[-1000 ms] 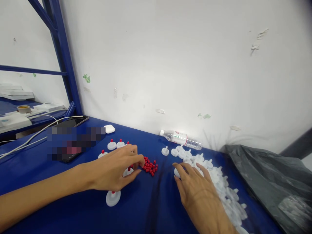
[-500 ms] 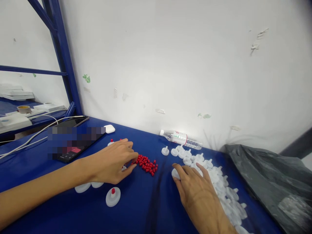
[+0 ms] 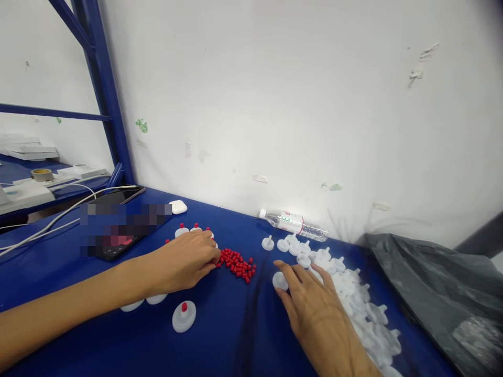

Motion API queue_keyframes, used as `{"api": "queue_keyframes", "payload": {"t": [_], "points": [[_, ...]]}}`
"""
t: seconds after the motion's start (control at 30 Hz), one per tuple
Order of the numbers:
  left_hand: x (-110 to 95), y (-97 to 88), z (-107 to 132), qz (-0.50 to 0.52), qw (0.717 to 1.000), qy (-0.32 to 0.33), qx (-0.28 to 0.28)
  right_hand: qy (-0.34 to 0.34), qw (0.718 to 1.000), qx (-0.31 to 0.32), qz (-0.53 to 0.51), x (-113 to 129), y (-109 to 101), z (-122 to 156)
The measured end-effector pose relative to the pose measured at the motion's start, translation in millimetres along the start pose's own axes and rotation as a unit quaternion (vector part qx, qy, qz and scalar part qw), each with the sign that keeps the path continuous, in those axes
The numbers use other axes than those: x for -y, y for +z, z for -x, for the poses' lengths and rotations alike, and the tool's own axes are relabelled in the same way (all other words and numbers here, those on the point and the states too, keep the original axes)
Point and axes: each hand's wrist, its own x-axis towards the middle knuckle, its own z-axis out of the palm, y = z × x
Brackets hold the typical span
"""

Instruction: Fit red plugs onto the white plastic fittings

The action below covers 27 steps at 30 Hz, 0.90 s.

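Note:
My left hand [image 3: 188, 262] has its fingers drawn together at the left edge of a pile of small red caps [image 3: 238, 266]; whatever is between the fingertips is hidden. Thumb and index finger of my right hand [image 3: 314, 303] grip the rim of a white plastic disc [image 3: 280, 281]. Beside and beyond that hand lies a heap of similar white discs with thin spouts [image 3: 349, 285]. In front of my left forearm, a white disc with a red cap on its spout [image 3: 184, 316] stands on the blue table [image 3: 223, 335]. Several more red-capped discs [image 3: 182, 231] stand behind the left hand.
A clear plastic bottle [image 3: 293, 223] lies along the wall. At the right is a dark plastic bag [image 3: 436, 283]. Phones [image 3: 121, 246], a white case [image 3: 178, 207] and white cables [image 3: 58, 217] occupy the left, near a blue metal frame [image 3: 104, 94].
My left fingers have closed together at the red caps. The white disc at my right fingertips has moved slightly left and shows more. The view has shifted a little.

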Motion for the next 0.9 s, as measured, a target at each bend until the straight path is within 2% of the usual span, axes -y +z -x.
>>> {"api": "queue_keyframes", "payload": {"t": [0.2,0.43,0.63,0.9], "points": [[1,3.6,2,0.023,1.0,-0.003,-0.012,0.022,0.996,0.022,-0.082,8,-2,2],[3,3.2,0,0.038,0.999,-0.003,-0.029,-0.014,0.992,0.014,-0.121,8,-5,-3],[-3,-1.9,-2,0.083,0.993,0.004,-0.086,-0.025,0.994,-0.006,-0.102,12,-12,-9],[-24,-9.7,1,0.145,0.971,0.077,-0.171,-0.036,0.992,-0.031,-0.119,16,-24,-14]]}}
